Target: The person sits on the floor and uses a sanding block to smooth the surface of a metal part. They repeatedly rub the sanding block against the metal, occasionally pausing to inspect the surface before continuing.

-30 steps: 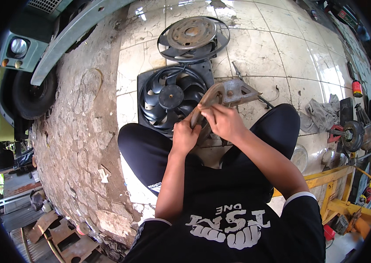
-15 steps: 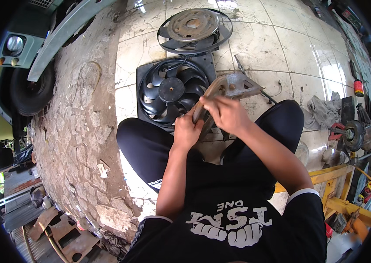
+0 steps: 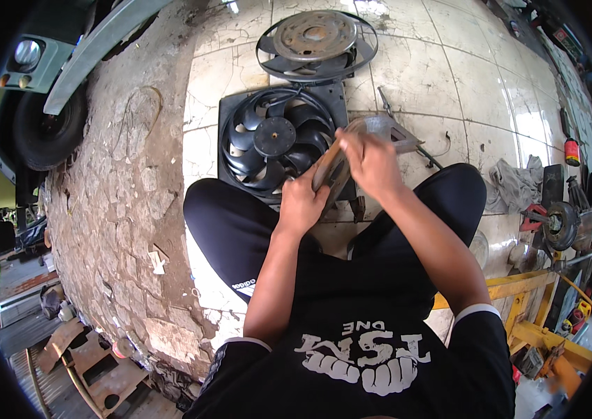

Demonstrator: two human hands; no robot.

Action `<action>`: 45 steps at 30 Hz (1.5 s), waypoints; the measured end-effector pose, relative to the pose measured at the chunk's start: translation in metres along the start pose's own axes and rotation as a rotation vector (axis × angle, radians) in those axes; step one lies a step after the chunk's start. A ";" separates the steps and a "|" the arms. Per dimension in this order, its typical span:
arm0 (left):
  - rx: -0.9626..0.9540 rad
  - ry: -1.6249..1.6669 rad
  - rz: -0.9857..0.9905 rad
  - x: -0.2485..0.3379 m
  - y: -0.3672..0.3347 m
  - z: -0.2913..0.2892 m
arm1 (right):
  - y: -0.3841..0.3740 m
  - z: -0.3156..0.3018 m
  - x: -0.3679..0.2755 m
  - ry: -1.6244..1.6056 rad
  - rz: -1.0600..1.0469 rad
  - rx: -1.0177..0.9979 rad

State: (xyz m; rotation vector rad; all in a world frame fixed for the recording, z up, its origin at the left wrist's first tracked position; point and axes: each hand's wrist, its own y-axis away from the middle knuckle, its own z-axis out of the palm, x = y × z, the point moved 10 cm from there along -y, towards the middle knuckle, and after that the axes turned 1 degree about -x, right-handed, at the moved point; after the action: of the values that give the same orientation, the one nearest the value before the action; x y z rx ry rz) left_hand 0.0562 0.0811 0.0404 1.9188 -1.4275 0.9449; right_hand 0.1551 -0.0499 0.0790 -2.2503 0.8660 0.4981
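Note:
A worn, curved metal part (image 3: 340, 174) with a broad, pierced bracket-like far end slants up and to the right between my bent knees. My left hand (image 3: 302, 204) is closed around its near left edge, thumb on the upper face. Over the middle of the part, my right hand (image 3: 373, 166) is closed with its fingertips against the upper edge, slightly smeared by motion. Whether anything small is pinched in those fingers is hidden. Just beyond my left hand lies a black radiator fan (image 3: 274, 137) in a square shroud.
A rusty round metal disc (image 3: 315, 35) rests on another fan ring farther off. A thin rod-like tool (image 3: 384, 100) lies on the tiles. At right are a grey rag (image 3: 516, 183), a red can (image 3: 572, 151) and a yellow frame (image 3: 509, 288). A vehicle tyre (image 3: 50, 131) stands left.
My right hand has moved up along the part's edge, away from my left hand. The left hand keeps its hold, and the view has shifted slightly.

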 end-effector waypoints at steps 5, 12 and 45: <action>0.008 -0.043 0.008 -0.008 0.004 0.007 | 0.002 -0.008 0.018 0.013 0.139 0.068; -0.015 -0.032 -0.009 -0.016 0.007 0.005 | 0.012 0.003 -0.013 -0.077 -0.024 -0.060; 0.005 -0.012 0.020 -0.010 0.010 0.008 | 0.020 0.006 -0.020 0.032 -0.223 0.002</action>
State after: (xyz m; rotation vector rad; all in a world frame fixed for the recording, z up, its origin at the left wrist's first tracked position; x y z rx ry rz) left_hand 0.0465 0.0779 0.0280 1.9205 -1.4551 0.9486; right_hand 0.1268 -0.0480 0.0772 -2.3228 0.6199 0.3589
